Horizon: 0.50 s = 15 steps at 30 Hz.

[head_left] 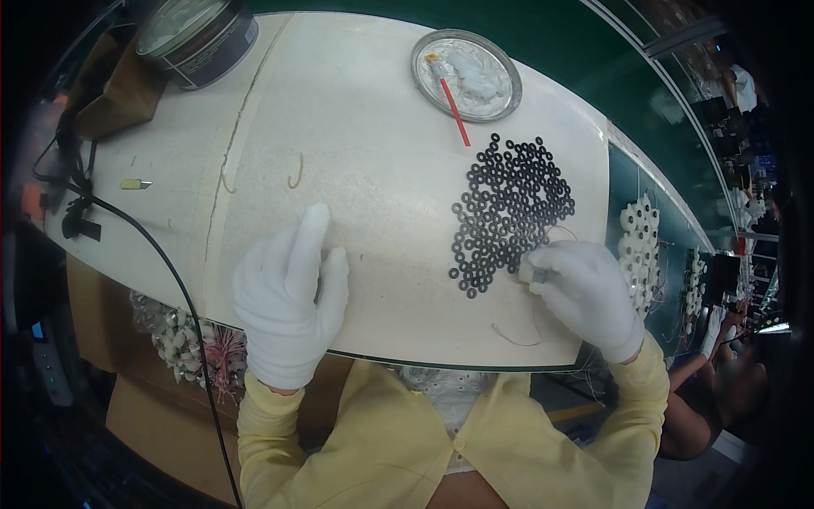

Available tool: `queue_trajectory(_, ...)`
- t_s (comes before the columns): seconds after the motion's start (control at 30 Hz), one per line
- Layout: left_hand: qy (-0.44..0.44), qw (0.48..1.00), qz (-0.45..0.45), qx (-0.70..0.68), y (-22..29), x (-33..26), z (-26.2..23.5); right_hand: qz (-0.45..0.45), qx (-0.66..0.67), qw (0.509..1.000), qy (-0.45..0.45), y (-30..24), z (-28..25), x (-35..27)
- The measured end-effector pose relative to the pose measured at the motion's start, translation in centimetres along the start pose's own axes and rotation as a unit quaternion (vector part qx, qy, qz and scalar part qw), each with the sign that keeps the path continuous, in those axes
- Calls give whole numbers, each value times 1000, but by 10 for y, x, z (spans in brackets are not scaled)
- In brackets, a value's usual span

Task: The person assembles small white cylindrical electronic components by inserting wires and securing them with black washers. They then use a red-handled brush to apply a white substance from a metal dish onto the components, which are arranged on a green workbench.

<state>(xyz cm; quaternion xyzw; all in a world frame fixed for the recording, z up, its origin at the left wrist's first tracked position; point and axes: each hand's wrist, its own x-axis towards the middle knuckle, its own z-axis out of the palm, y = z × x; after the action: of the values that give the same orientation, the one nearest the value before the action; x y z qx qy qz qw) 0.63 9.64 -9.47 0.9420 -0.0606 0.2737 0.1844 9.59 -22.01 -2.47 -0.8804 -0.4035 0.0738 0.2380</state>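
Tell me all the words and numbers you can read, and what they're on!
None that I can read clearly.
Big dark round tub, upper left: pale printing on its side, too small and blurred to read.
Device with a small lit screen, left edge: too small to read.
Black rings and round silver dish: no writing that I can make out.

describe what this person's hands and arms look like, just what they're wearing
The left hand and right hand wear plain white fabric gloves, wrinkled toward the wrists, with no visible markings. Both arms have long, pale yellow sleeves, softly creased and matching the buttoned top. No cables show on either arm.
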Motion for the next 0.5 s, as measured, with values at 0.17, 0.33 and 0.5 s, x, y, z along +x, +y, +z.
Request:
queue_trajectory(0.17,-15,1000,-10,-6,1,0,-2,-52,-132,990,0,-3,0,6)
queue_trajectory(0.33,-53,998,-33,-2,4,-1,-8,-79,-236,969,5,-9,4,7)
queue_trajectory(0.5,-45,999,-25,-3,3,0,-7,-96,-293,950,-40,-16,-4,12)
